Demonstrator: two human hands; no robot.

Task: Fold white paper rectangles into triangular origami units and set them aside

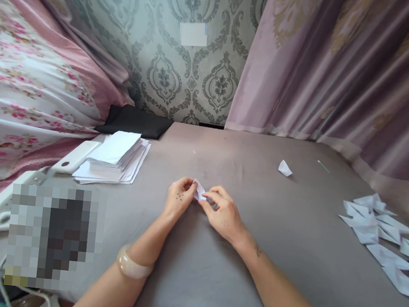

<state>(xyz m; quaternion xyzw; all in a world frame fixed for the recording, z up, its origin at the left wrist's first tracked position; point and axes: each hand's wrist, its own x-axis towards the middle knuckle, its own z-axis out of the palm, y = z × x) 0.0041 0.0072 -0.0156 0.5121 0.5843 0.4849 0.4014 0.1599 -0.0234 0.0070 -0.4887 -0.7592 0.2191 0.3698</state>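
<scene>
Over the middle of the grey surface (192,278), the left hand (180,197) pinches one edge of a small folded paper (200,191), and the right hand's (223,213) thumb and fingers close on the other. A paper stack (116,152) sits to the left, folded pieces (365,227) to the right.

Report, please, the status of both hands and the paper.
Left hand, right hand: both holding small folded paper. Paper partly covered. Another folded piece farther off, right, touching neither hand.

The paper stack (114,152) lies left, folded papers (366,229) right.
</scene>
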